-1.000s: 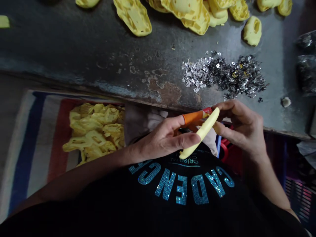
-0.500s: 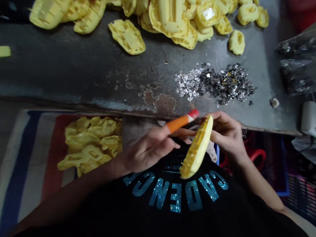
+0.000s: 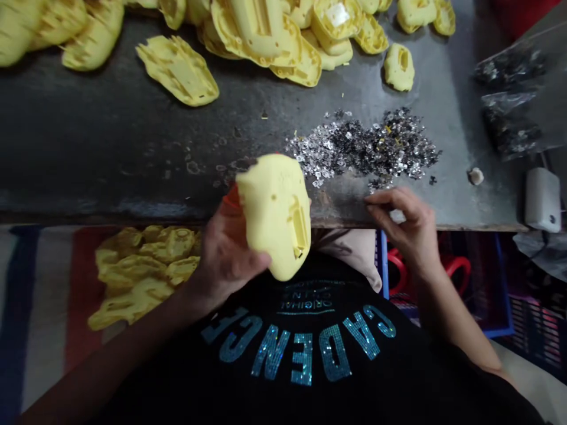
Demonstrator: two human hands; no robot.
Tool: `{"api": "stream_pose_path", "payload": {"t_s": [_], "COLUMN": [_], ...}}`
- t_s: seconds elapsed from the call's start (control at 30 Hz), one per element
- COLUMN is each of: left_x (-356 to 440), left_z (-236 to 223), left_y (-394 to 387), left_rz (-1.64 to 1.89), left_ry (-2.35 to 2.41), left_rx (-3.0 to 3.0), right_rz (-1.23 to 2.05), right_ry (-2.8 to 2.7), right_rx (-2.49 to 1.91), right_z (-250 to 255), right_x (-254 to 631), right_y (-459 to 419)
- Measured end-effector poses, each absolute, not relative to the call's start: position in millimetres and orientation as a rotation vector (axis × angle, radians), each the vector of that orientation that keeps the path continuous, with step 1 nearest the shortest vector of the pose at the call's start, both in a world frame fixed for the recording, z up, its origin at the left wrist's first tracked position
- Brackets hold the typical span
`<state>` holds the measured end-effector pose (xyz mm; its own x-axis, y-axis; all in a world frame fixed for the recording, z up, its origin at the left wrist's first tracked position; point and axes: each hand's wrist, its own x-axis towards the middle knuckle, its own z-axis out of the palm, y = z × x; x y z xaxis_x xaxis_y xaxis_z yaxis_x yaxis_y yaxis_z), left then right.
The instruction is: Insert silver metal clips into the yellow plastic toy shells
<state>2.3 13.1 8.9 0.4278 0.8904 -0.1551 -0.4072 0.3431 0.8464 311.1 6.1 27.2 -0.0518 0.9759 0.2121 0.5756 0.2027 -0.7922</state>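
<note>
The worktop [image 3: 110, 159] stretches across in front of me, dark and scuffed, its near edge just beyond my black shirt [image 3: 186, 383]. Below that edge on the left is a striped sheet [image 3: 48, 283], with a heap of yellow parts [image 3: 133, 277] by it; I can't tell whether they lie on it or inside something. Below the edge on the right sits a blue crate [image 3: 500, 307] with red handles [image 3: 456, 268] in it. Toward the worktop's far edge runs a pile of yellow shells [image 3: 261, 35], and one shell lies apart on its near left side. My left hand [image 3: 230, 248] grasps a yellow shell [image 3: 274, 206] over the middle of the near edge, thumb on its smooth face and the other fingers mostly hidden behind it. My right hand [image 3: 372, 203] is at the near edge, further right, thumb and forefinger drawn together beside the spread of small metal pieces [image 3: 363, 144]; I can't tell whether they pinch one. Near the right edge lie clear bags [image 3: 511, 121] of dark bits, with a white box [image 3: 543, 198] by the near right corner. Smallest is a white lump [image 3: 475, 176], between the metal pieces and that box.
</note>
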Motion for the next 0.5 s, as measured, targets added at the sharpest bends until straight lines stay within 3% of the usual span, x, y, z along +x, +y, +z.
{"api": "stream_pose_path", "payload": {"t_s": [0.07,0.2,0.5], "left_x": [3.4,1.8,-9.2], "left_z": [9.5,9.0,4.4], "left_y": [16.0,13.9,4.5], "left_rz": [1.063,1.134,1.158], "left_ry": [0.716,0.768,0.663], "left_rx": [0.743,0.628,0.593], "right_rz": [0.284,-0.027,0.028], "right_ry": [-1.921,-2.171,-2.354], "right_rx": [-1.547,-1.447,-1.384], "right_z": [22.3,3.5,5.2], "right_x": [318.2,293.4,274.4], "right_y": [22.0,50.6,58.6]}}
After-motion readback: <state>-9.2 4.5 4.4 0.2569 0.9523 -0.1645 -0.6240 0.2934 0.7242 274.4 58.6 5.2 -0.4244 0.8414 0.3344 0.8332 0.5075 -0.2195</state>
